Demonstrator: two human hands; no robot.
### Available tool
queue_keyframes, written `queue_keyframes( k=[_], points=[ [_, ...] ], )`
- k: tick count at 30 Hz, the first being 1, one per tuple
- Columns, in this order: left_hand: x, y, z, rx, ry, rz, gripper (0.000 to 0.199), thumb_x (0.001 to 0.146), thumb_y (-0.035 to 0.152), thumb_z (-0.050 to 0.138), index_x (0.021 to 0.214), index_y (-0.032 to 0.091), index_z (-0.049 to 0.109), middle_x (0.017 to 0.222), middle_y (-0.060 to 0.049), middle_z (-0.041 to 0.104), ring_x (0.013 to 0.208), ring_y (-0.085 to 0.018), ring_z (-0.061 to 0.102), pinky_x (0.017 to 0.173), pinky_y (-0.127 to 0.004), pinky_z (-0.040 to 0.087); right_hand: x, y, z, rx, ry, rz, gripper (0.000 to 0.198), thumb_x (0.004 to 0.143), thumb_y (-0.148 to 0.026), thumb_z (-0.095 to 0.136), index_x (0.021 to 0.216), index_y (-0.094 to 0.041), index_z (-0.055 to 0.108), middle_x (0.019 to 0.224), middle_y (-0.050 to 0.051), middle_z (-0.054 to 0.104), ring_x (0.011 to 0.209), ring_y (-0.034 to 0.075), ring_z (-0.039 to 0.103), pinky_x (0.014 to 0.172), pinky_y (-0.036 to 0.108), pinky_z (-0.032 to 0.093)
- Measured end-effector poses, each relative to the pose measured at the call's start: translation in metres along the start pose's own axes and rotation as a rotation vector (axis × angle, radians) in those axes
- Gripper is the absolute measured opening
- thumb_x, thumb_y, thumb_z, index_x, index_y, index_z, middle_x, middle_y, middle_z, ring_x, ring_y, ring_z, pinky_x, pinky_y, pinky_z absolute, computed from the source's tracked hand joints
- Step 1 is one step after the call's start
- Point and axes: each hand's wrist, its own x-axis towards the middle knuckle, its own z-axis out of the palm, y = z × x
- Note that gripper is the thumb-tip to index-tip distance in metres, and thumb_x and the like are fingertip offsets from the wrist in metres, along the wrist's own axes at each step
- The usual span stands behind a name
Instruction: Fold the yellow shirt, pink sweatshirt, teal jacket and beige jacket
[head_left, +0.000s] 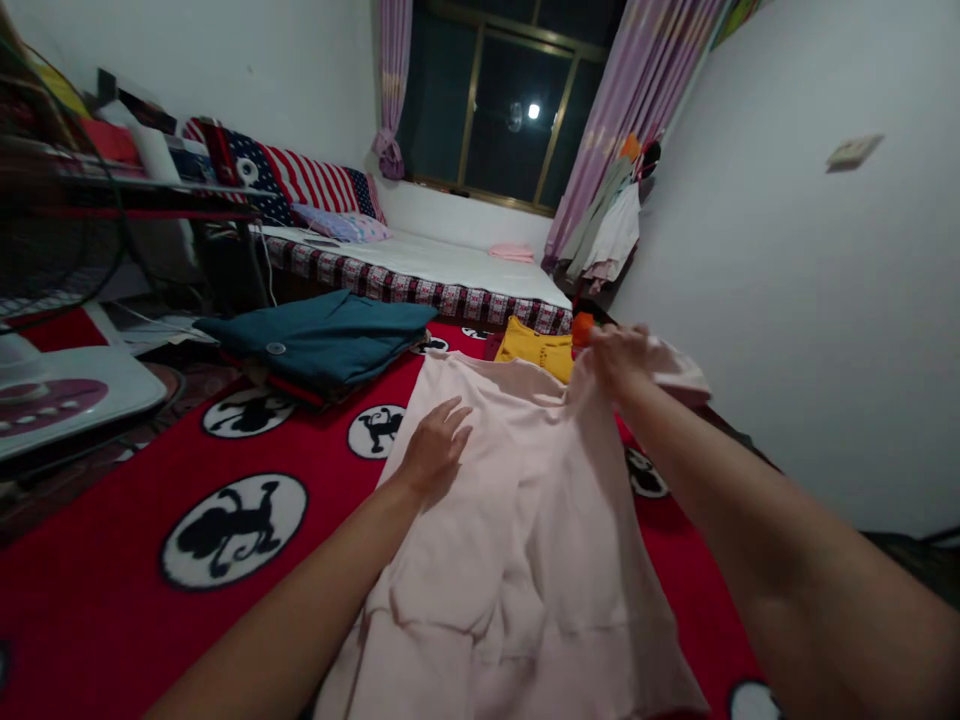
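Observation:
A pale pink long-sleeved top (517, 520) lies spread over the red blanket, its neckline at the far end and creases down its middle. My left hand (439, 445) rests on the left upper part of the fabric, fingers spread. At the right shoulder, my right hand (621, 360) grips the pink cloth and lifts it off the blanket. Part of a sleeve hangs out to the right past that hand. The right fingertips are partly hidden by the cloth and the hand itself.
The red blanket (97, 610) has monkey-print circles. Folded dark teal clothing (330, 335) lies at the left, yellow clothing (534, 348) beyond the neckline. A fan base (75, 395) stands at far left. Behind are a bed (450, 262) and hanging clothes (611, 235).

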Motion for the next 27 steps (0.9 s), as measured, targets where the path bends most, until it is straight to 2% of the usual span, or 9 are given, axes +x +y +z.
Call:
queue_keyframes(
  k=[3,5,7,10,13,15,18,22,27],
  points=[
    [0.0,0.003,-0.01,-0.088,0.033,0.161,0.027,0.095,0.021,0.039,0.105,0.018,0.063,0.11,-0.01,0.064,0.106,-0.019,0.059,0.093,-0.034,0.048,-0.01,-0.081,-0.019,0.061,0.056,-0.357,0.034,0.087,-0.013,0.049,0.117,-0.026,0.06,0.128,0.007,0.055,0.12,0.02,0.045,0.101,0.037,0.03],
    [-0.003,0.001,-0.011,-0.058,0.006,0.249,0.027,0.094,0.022,0.038,0.093,0.017,0.064,0.091,-0.009,0.068,0.089,-0.02,0.064,0.079,-0.033,0.052,-0.038,-0.122,-0.02,0.154,0.054,-0.832,0.036,0.083,-0.014,0.055,0.118,-0.022,0.059,0.121,0.009,0.059,0.11,0.022,0.051,0.095,0.037,0.037],
    [-0.007,-0.002,-0.008,0.006,-0.005,0.293,0.028,0.091,0.026,0.041,0.078,0.016,0.064,0.072,-0.009,0.066,0.069,-0.021,0.064,0.063,-0.032,0.051,-0.075,-0.14,-0.012,0.253,-0.015,-0.944,0.021,0.085,-0.018,0.055,0.103,-0.02,0.065,0.101,0.007,0.065,0.091,0.02,0.059,0.082,0.032,0.043],
    [-0.01,-0.003,-0.004,0.034,-0.008,0.311,0.028,0.087,0.028,0.045,0.068,0.016,0.062,0.062,-0.008,0.063,0.057,-0.02,0.061,0.054,-0.03,0.045,-0.124,-0.127,0.012,0.489,0.072,-0.83,0.016,0.088,-0.018,0.051,0.088,-0.018,0.067,0.093,0.006,0.066,0.086,0.018,0.06,0.08,0.03,0.044],
    [-0.008,0.004,-0.007,0.04,-0.064,0.26,0.031,0.091,0.026,0.043,0.068,0.017,0.061,0.065,-0.006,0.065,0.062,-0.017,0.061,0.06,-0.028,0.044,-0.156,-0.084,0.039,0.676,0.223,-0.616,0.02,0.087,-0.017,0.051,0.102,-0.019,0.064,0.114,0.01,0.062,0.109,0.022,0.054,0.095,0.037,0.041],
    [-0.006,0.009,-0.011,0.065,-0.114,0.192,0.034,0.093,0.028,0.042,0.067,0.018,0.061,0.066,-0.005,0.065,0.064,-0.016,0.061,0.063,-0.027,0.043,-0.17,-0.051,0.058,0.697,0.219,-0.451,0.027,0.085,-0.018,0.052,0.111,-0.019,0.061,0.126,0.011,0.056,0.117,0.024,0.05,0.099,0.041,0.039],
    [-0.003,0.013,-0.014,0.084,-0.158,0.113,0.034,0.093,0.029,0.042,0.068,0.018,0.062,0.071,-0.005,0.067,0.069,-0.016,0.062,0.066,-0.027,0.043,-0.187,-0.01,0.08,0.706,0.122,-0.185,0.044,0.083,-0.033,0.055,0.123,-0.016,0.052,0.13,0.015,0.051,0.121,0.028,0.047,0.101,0.046,0.039],
    [-0.002,0.012,-0.013,0.088,-0.18,0.058,0.031,0.093,0.03,0.043,0.073,0.018,0.064,0.077,-0.005,0.069,0.075,-0.017,0.063,0.07,-0.028,0.044,-0.209,0.015,0.09,0.828,-0.199,0.117,0.066,0.084,-0.054,0.051,0.133,-0.011,0.043,0.118,0.016,0.059,0.099,0.027,0.061,0.085,0.042,0.049],
    [-0.002,0.011,-0.009,0.061,-0.064,-0.017,0.019,0.091,0.025,0.046,0.097,0.02,0.064,0.098,-0.005,0.067,0.094,-0.019,0.062,0.08,-0.028,0.048,-0.233,0.013,0.075,0.945,-0.287,0.125,0.065,0.079,-0.055,0.058,0.131,-0.017,0.049,0.123,0.014,0.061,0.112,0.028,0.058,0.093,0.04,0.045]
  ],
)
